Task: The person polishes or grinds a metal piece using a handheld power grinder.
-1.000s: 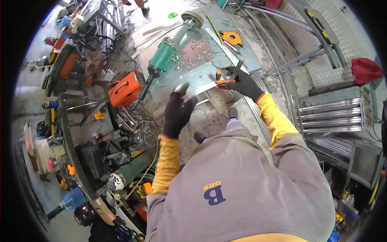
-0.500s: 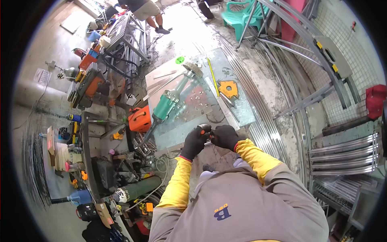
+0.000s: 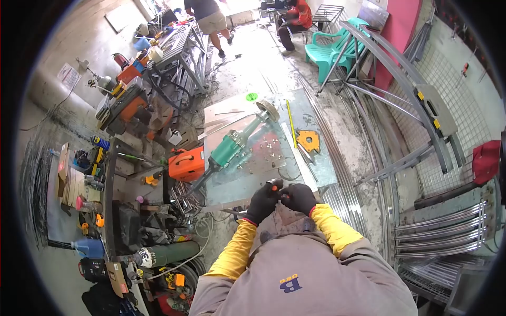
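In black gloves, my left hand (image 3: 263, 204) and my right hand (image 3: 299, 199) are closed close together at the table's near edge. At the left fingertips sits a small thing with an orange part (image 3: 274, 186), mostly hidden by the glove. Whatever the right fingers pinch is too covered to name. Beyond the hands, a green power grinder (image 3: 228, 149) with a round wheel lies across the metal-topped table (image 3: 226, 189). To its right are a yellow strip (image 3: 291, 124), an orange welding magnet (image 3: 308, 140) and a long flat bar (image 3: 304, 169).
An orange case (image 3: 187, 164) stands against the table's left side. Long metal tubes (image 3: 345, 197) lie along the right. Farther off are a green plastic chair (image 3: 332, 51) and two people. A gas cylinder (image 3: 171, 254) and a hose lie at lower left.
My view has tipped up, showing more of the far floor and a seated person in red. Both hands remain together; the standing person's legs have shifted.
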Demonstrator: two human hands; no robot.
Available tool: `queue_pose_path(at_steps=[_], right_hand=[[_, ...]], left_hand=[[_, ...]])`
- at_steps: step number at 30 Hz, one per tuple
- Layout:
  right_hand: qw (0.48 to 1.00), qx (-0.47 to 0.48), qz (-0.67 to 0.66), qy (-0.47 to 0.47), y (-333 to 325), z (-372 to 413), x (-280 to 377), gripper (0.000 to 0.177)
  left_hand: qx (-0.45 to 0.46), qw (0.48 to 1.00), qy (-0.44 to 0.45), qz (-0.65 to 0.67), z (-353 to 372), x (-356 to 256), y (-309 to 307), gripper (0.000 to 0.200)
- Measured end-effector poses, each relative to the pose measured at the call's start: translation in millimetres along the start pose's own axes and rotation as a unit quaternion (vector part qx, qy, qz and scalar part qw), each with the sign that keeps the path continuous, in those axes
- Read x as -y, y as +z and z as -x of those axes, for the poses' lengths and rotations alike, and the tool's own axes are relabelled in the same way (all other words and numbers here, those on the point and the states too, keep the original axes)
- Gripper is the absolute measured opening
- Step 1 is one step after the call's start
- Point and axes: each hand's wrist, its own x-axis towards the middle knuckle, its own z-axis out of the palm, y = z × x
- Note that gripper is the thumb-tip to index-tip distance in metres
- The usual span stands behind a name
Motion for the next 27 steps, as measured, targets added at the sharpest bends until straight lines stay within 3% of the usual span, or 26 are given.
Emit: queue_pose_path(at_steps=[1, 4, 5, 9, 13, 15, 16, 18, 19, 21, 27], right_hand=[[1.000, -0.007, -0.010, 0.002, -2.9, 1.7, 3.0, 0.030], [1.000, -0.025, -0.010, -0.002, -0.5, 4.6, -1.4, 0.032], [0.999, -0.036, -0.011, -0.003, 2.1, 4.4, -2.9, 0.032], [1.000, -0.004, -0.015, 0.013, 7.2, 3.8, -7.3, 0.032], [1.000, -0.019, -0.008, 0.020, 15.4, 3.4, -15.4, 0.038], [0.998, -0.061, -0.024, -0.007, 19.4, 5.5, -18.6, 0.041], [0.998, -0.062, -0.022, -0.007, 17.7, 4.4, -16.6, 0.041], [0.999, -0.044, -0.023, 0.017, 14.9, 5.9, -12.3, 0.041], [0.999, -0.043, -0.020, 0.015, 11.8, 5.5, -9.2, 0.041], [0.998, -0.024, -0.059, 0.026, 4.1, 6.8, -4.0, 0.048], [0.998, -0.023, -0.049, 0.036, -0.3, 7.7, 3.8, 0.044]], left_hand=[[0.007, 0.995, -0.011, -0.095, -1.1, -1.8, -3.4, 0.032], [-0.048, 0.978, -0.004, -0.201, 3.3, -11.4, -0.7, 0.032], [-0.103, 0.975, 0.034, -0.193, 3.5, -8.9, 4.2, 0.035], [-0.140, 0.957, 0.024, -0.253, 3.6, -14.2, 13.1, 0.033], [-0.085, 0.959, 0.032, -0.270, -6.9, -5.3, 7.6, 0.032], [-0.071, 0.992, 0.094, -0.055, -2.0, -10.2, 0.1, 0.035], [-0.072, 0.991, 0.096, -0.054, -1.9, -3.4, -3.5, 0.035], [0.005, 0.999, 0.015, -0.048, -0.9, 10.0, -8.4, 0.035], [0.002, 0.999, 0.016, -0.046, -2.0, 11.0, -9.1, 0.035], [-0.031, 0.973, 0.075, -0.216, -4.0, 11.7, -7.6, 0.036], [-0.086, 0.969, 0.038, -0.228, 2.6, -4.1, 1.7, 0.037]])
